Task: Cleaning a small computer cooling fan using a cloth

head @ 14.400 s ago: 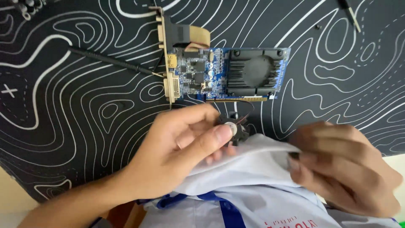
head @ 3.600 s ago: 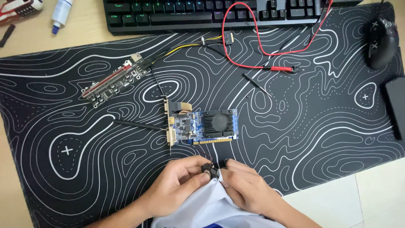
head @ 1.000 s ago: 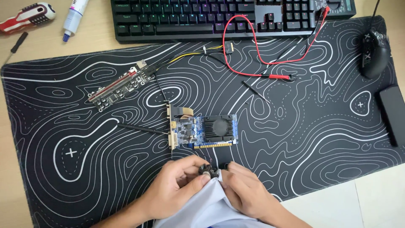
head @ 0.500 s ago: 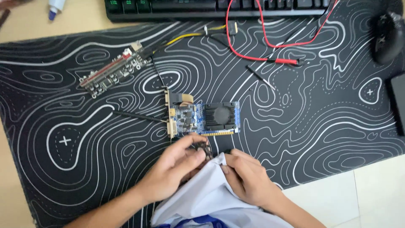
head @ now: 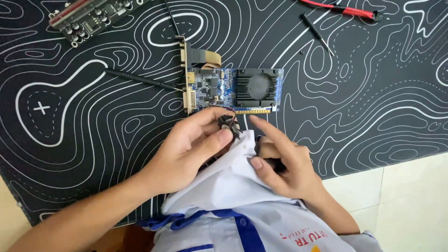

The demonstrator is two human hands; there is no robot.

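Note:
My left hand point(head: 186, 147) pinches a small black fan point(head: 228, 125) between thumb and fingers, just below the card's gold edge connector. Thin wires run from the fan up to a blue graphics card point(head: 233, 88) with a black heatsink, lying flat on the black desk mat point(head: 84, 126). My right hand point(head: 280, 161) grips a fold of white cloth point(head: 228, 186) from my shirt, index finger stretched toward the fan. The cloth lies under both hands and touches the fan's lower side.
A thin black screwdriver point(head: 140, 80) lies left of the card, and another black tool point(head: 316, 33) lies to the upper right. A red-edged riser board point(head: 91, 18) sits at the top left. A red probe lead point(head: 345, 9) crosses the top edge. The mat's edge meets a pale desk point(head: 410, 200) at the lower right.
The view has closed in on the card and hands. My right index finger has stretched out toward the fan, and my left hand still holds the fan against the cloth.

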